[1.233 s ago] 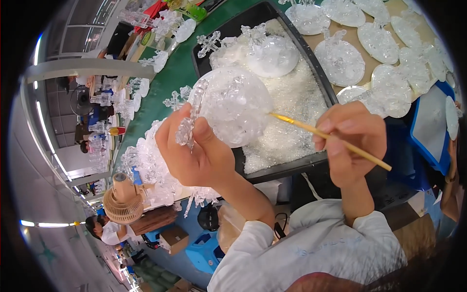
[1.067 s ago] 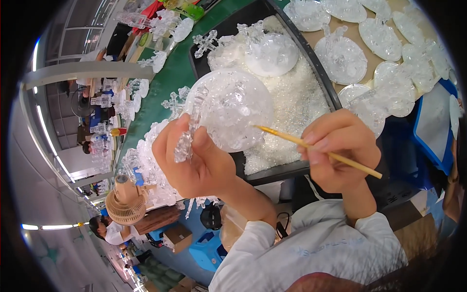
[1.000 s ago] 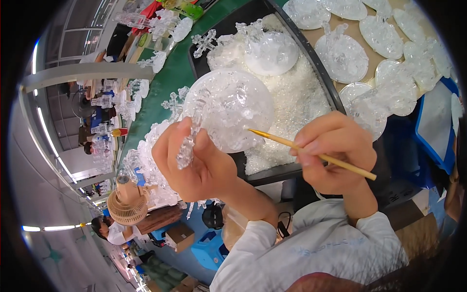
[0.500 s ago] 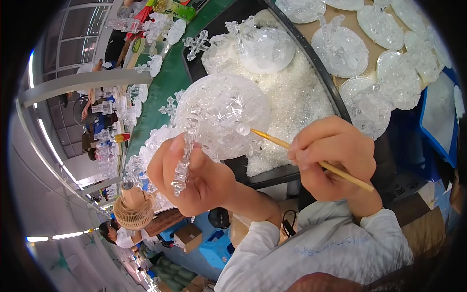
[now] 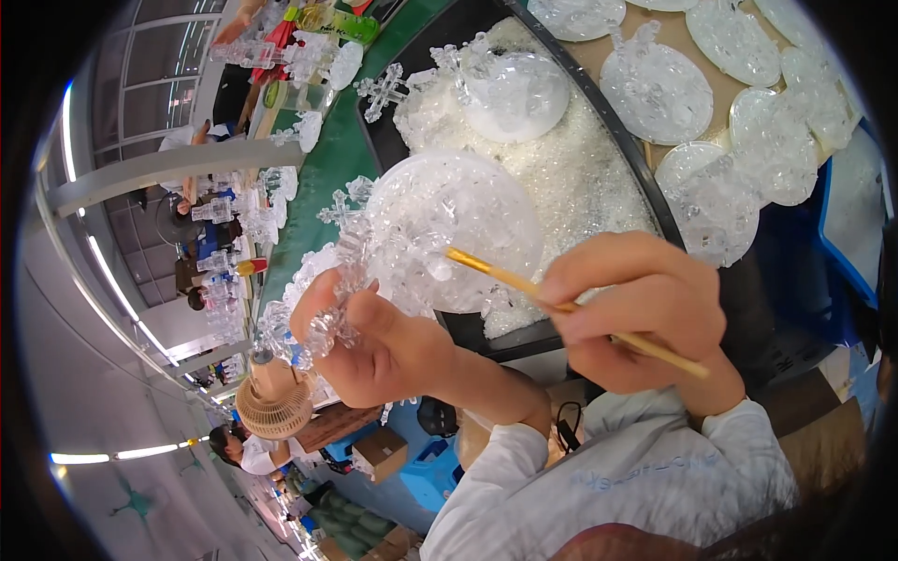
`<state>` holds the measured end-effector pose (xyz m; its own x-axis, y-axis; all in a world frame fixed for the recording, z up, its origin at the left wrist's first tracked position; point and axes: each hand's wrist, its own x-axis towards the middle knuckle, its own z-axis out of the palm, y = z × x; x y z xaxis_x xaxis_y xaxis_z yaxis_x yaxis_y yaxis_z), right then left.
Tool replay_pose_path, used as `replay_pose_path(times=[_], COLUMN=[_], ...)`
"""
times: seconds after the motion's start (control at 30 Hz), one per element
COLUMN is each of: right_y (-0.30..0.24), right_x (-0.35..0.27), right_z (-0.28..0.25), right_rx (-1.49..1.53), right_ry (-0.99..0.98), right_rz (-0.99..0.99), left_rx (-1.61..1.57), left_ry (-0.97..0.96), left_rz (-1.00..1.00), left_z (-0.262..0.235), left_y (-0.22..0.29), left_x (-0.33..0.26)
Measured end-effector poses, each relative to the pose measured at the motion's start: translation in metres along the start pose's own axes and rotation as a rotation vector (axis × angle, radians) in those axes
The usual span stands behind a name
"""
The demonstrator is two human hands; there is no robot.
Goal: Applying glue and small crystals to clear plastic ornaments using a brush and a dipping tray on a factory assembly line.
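My left hand is closed on the ornate clear stem of a clear plastic ornament. Just beyond the fingers is a round frosted disc crowded with clear raised shapes. It seems to belong to the same ornament, though the join is not plain. In my right hand a thin brush with a wooden handle is pinched, its yellowish tip pointing left over the disc. Whether the tip touches the surface I cannot tell. Below the disc, a black tray holds glittering white granules.
Another clear ornament with a round base lies on the granules. Several similar discs cover a brown board at the right. A small fan stands left of my left hand. Other people are farther off at the left.
The brush tip has moved left, over the disc. The stem in my left hand has turned and tilted, and the disc appears slightly farther right.
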<state>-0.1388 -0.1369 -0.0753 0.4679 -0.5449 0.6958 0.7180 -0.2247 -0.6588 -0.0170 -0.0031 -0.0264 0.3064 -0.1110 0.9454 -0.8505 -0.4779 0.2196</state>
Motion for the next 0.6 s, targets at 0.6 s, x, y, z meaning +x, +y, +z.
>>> replay_pose_path(times=[0.6], right_y=[0.001], right_x=[-0.011], right_z=[-0.007], right_rx=[0.084], right_ry=[0.133], right_rz=[-0.128], left_rx=[0.123], left_ry=[0.026], left_rz=[0.114], left_z=[-0.006], left_y=[-0.009], left_x=[0.001])
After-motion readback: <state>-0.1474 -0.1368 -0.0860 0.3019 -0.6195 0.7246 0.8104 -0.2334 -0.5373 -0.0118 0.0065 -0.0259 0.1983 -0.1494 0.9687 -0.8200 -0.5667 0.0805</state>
